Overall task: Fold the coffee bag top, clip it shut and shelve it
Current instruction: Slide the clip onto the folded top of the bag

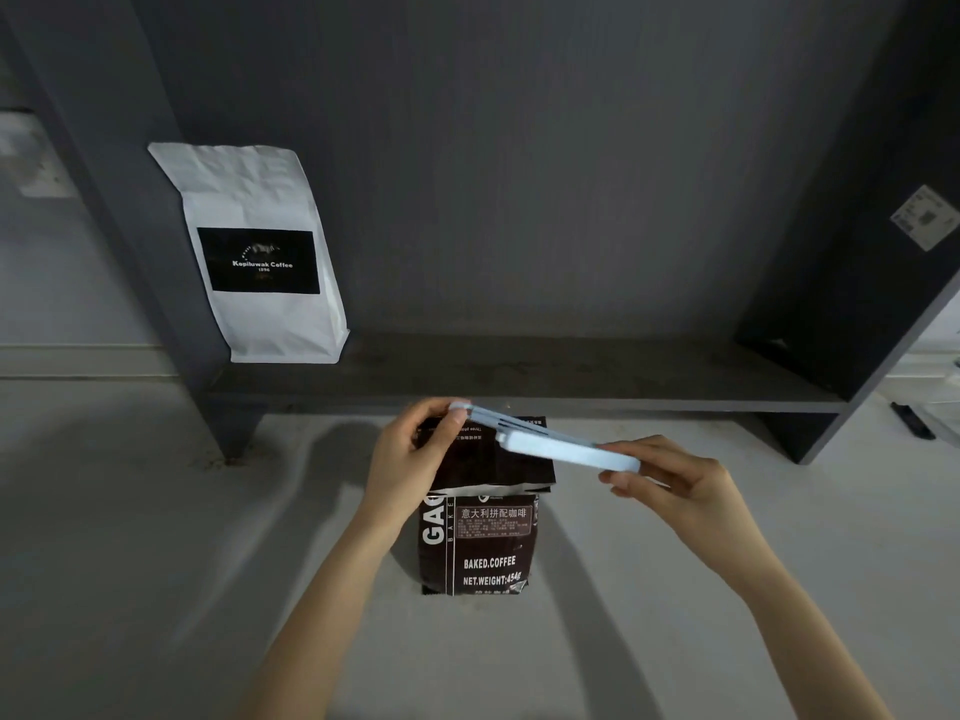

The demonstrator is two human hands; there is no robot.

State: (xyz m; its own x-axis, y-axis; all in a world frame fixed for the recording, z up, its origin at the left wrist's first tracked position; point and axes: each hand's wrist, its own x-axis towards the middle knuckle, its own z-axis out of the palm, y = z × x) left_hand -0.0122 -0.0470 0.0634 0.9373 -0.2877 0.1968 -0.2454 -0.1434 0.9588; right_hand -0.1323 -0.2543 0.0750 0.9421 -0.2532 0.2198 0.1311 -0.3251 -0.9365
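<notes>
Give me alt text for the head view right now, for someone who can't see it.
Both hands hold a long pale blue clip over the folded top of a dark coffee bag standing on a pale counter: left hand at one end, right hand at the other. Behind, a white coffee bag stands on a dark shelf.

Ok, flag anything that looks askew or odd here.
The white coffee bag on the shelf leans left against the side panel. The blue clip sits slanted across the dark coffee bag, held by both hands, left and right.
</notes>
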